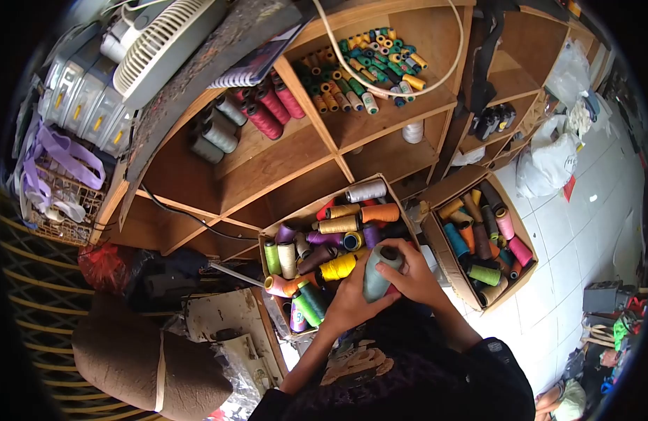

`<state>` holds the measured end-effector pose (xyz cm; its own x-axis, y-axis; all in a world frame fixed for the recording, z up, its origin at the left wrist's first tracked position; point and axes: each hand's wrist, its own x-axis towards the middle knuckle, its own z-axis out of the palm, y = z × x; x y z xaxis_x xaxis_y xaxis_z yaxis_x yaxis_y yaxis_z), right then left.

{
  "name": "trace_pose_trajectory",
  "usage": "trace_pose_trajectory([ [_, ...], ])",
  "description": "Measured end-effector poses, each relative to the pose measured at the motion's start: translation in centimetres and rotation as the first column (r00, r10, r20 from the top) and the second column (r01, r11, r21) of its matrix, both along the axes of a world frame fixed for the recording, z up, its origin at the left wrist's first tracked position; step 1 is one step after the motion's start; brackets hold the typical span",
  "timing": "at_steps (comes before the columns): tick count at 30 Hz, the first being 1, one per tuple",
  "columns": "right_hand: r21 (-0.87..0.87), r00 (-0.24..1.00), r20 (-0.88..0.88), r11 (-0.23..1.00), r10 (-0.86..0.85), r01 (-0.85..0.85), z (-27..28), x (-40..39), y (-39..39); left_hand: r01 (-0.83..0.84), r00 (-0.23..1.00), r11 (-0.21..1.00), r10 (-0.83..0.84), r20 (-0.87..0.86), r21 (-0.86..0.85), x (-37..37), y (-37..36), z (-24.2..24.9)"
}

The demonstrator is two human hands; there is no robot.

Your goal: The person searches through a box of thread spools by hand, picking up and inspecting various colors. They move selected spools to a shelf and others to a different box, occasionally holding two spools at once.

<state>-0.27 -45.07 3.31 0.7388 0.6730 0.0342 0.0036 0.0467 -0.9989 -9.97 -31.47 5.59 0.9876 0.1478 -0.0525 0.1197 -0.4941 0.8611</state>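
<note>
A grey-green cone of thread (375, 279) is held between my two hands, tilted, above an open cardboard box (273, 324). My left hand (358, 303) wraps around its lower left side. My right hand (412, 272) grips it from the right, with fingers near the dark top end. Inside the box below lie several thread cones, among them a yellow cone (340, 266), a tan cone (338, 224), an orange cone (380, 212), a silver-grey cone (366, 191) and a green cone (312, 300). My hands hide some of the box's contents.
A second cardboard box (447, 270) with mixed cones stands to the right. Behind, a wooden shelf (282, 158) holds red cones (265, 121), grey cones (219, 137) and many small spools (380, 59). A brown cushioned seat (138, 358) is at lower left; white plastic bags (548, 158) sit right.
</note>
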Motion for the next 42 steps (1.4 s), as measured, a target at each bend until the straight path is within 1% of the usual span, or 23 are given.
trace_pose_trajectory([
  [3,0.113,0.998,-0.058,0.993,-0.024,0.031,-0.9,-0.1,0.5,-0.074,0.997,0.997,0.074,-0.016,-0.013,-0.1,-0.3,0.1],
  [6,0.177,0.984,-0.167,0.980,-0.065,0.095,-1.3,0.2,0.2,0.013,0.992,1.000,-0.016,-0.127,-0.027,-0.9,0.7,0.4],
  [7,0.192,0.976,-0.206,0.974,-0.077,0.118,-1.3,0.6,-0.1,0.027,0.989,0.998,-0.035,-0.144,-0.052,-1.4,1.1,-0.4],
  [8,0.210,0.955,-0.288,0.967,-0.077,0.141,-1.3,1.0,-0.4,0.042,0.986,0.996,-0.054,-0.158,-0.077,-2.2,1.5,-2.0],
  [9,0.227,0.927,-0.368,0.960,-0.074,0.167,-1.3,1.4,-0.6,0.058,0.983,0.993,-0.075,-0.170,-0.100,-2.7,1.8,-2.5],
  [11,0.249,0.851,-0.521,0.943,-0.063,0.222,-1.4,2.0,-1.1,0.055,0.990,0.991,-0.070,-0.119,-0.119,-3.6,1.9,-3.1],
  [12,0.277,0.857,-0.513,0.938,-0.041,0.211,-1.4,2.4,-1.3,0.057,0.993,0.990,-0.069,-0.093,-0.129,-3.7,1.9,-3.2],
  [13,0.292,0.866,-0.499,0.933,-0.039,0.211,-1.5,2.5,-1.3,0.009,0.995,0.969,-0.033,-0.093,-0.247,-3.7,1.9,-3.4],
  [15,0.324,0.882,-0.471,0.923,-0.032,0.207,-1.5,2.7,-1.3,-0.089,0.993,0.878,0.043,-0.108,-0.470,-3.6,2.1,-3.7],
  [16,0.358,0.863,-0.504,0.911,0.005,0.204,-1.5,2.5,-1.3,-0.083,0.994,0.849,0.030,-0.109,-0.523,-3.4,2.3,-3.6],
  [18,0.424,0.824,-0.560,0.884,0.086,0.197,-1.5,2.2,-0.9,-0.016,1.000,0.833,0.015,-0.007,-0.553,-2.6,2.2,-2.5],
  [19,0.432,0.816,-0.571,0.879,0.095,0.200,-1.7,1.9,-0.7,0.018,0.999,0.824,0.010,0.046,-0.566,-2.2,2.0,-1.7],
  [20,0.442,0.808,-0.580,0.874,0.106,0.203,-2.0,1.6,-0.4,0.049,0.999,0.837,-0.028,0.047,-0.544,-1.8,2.0,-1.2],
  [23,0.495,0.794,-0.587,0.845,0.156,0.200,-2.1,1.1,-0.2,0.093,0.996,0.809,-0.070,0.062,-0.580,-1.8,2.2,-0.7],
  [26,0.552,0.806,-0.558,0.814,0.199,0.181,-2.0,1.2,-0.4,0.149,0.988,0.769,-0.093,0.122,-0.621,-1.8,2.2,0.2],
  [28,0.578,0.834,-0.506,0.805,0.220,0.138,-1.5,1.6,-0.6,0.159,0.974,0.832,-0.043,0.224,-0.531,-1.7,2.0,0.5],
  [29,0.569,0.850,-0.486,0.811,0.201,0.134,-1.4,1.7,-0.7,0.157,0.961,0.860,-0.020,0.276,-0.485,-1.7,1.8,0.6],
  [31,0.553,0.879,-0.443,0.825,0.173,0.116,-1.3,1.7,-0.6,0.064,0.961,0.961,0.014,0.277,-0.268,-1.5,1.3,1.6],
  [32,0.550,0.883,-0.437,0.827,0.170,0.113,-1.1,1.7,-0.6,0.008,0.959,0.988,0.035,0.280,-0.151,-1.4,1.1,2.1],
  [35,0.554,0.898,-0.406,0.827,0.170,0.094,-0.7,1.5,-0.3,-0.131,0.946,0.991,0.127,0.297,-0.006,-1.2,0.3,2.6],
  [37,0.570,0.915,-0.368,0.817,0.164,0.083,-0.9,1.4,-0.2,-0.171,0.938,0.985,0.158,0.308,0.014,-1.2,0.2,2.9],
  [40,0.589,0.921,-0.363,0.800,0.140,0.111,-1.1,1.2,-0.1,-0.203,0.940,0.979,0.185,0.288,0.031,-1.4,-0.1,3.4],
  [42,0.585,0.928,-0.351,0.803,0.122,0.115,-0.8,1.1,-0.1,-0.212,0.940,0.975,0.183,0.289,0.073,-1.4,-0.3,3.4],
])
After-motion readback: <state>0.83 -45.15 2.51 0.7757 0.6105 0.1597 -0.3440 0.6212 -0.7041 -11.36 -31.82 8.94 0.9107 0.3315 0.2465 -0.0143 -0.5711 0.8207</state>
